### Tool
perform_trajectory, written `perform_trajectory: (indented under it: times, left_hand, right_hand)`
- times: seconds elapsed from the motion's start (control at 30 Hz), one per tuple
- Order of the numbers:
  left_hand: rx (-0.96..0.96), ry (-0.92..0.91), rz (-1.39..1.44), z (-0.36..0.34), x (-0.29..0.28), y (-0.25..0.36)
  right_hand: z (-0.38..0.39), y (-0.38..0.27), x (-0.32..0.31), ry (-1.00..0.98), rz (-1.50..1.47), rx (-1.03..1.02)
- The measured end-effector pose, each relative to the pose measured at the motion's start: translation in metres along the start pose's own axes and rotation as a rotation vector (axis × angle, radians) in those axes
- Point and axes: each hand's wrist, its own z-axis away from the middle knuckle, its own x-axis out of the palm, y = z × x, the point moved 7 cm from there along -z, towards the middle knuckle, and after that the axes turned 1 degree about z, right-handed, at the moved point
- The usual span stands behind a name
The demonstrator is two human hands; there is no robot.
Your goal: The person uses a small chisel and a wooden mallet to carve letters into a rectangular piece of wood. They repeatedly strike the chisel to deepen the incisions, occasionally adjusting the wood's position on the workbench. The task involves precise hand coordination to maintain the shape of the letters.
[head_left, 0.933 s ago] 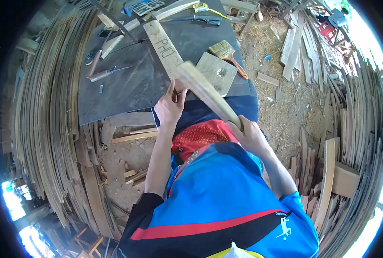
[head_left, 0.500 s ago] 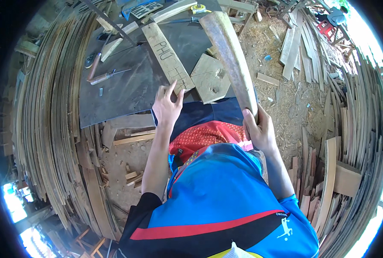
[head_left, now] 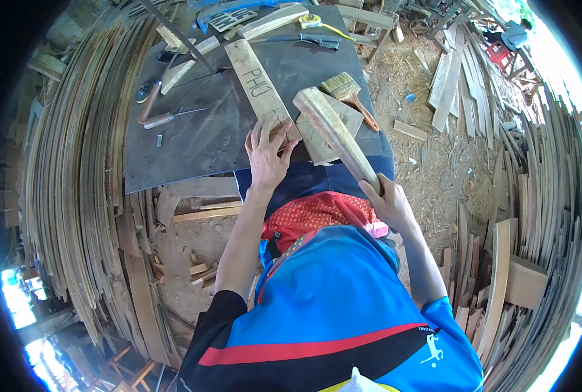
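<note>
a: where are the hands?

b: apart. the right hand [head_left: 387,204] is clamped on the near end of a curved wooden piece [head_left: 335,135], raised at a slant over the dark worktop [head_left: 193,140].

a: and the other?

b: the left hand [head_left: 267,155] lies flat, fingers spread, pressing the near end of a long flat plank [head_left: 256,88] on that worktop. a paintbrush [head_left: 348,95] lies just beyond the curved piece.

A dark worktable [head_left: 193,147] stands on a dirt floor [head_left: 434,163] strewn with sawdust and offcuts. Curved wooden strips [head_left: 69,196] are stacked thickly on the left and right [head_left: 552,196]. Bright daylight shows at the lower left and along the right edge.
</note>
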Motion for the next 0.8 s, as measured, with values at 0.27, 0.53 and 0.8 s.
perform_trajectory:
  times: [0.27, 0.53, 0.8]
  left_hand:
    - [-0.06, 0.154, 0.181, 0.01, -0.033, -0.008]
    - [-0.205, 0.013, 0.051, 0.044, -0.042, -0.011]
    - [-0.18, 0.077, 0.043, 0.042, -0.038, -0.008]
  right_hand:
    - [-0.004, -0.011, -0.008, 0.065, 0.056, -0.042]
    - [0.0, -0.018, -0.003, 0.001, 0.282, -0.215]
    - [0.004, -0.013, 0.01, 0.043, 0.256, -0.132]
